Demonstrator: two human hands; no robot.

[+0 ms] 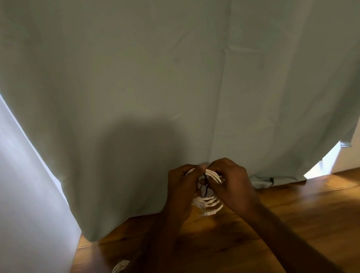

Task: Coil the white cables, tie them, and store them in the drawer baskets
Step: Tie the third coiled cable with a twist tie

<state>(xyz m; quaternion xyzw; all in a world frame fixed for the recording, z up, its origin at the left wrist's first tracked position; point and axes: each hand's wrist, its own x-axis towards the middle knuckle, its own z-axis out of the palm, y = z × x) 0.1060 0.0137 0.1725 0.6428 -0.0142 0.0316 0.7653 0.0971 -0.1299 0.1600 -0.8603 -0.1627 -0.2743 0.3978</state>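
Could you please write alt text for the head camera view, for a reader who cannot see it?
Two hands, left hand and right hand, hold a coiled white cable above a wooden table, with a thin black tie across it. A pale green curtain hangs behind; another white coil lies at left.

Single head view; faces forward and down, close over wooden table (331,218); curtain (139,71) behind.

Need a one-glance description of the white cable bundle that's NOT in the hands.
Start at the wooden table below the pale green curtain. Near its left edge, left of the person's left forearm, lies a small white cable bundle. Unlike the coil that both hands hold up by the curtain, it rests untouched on the wood.
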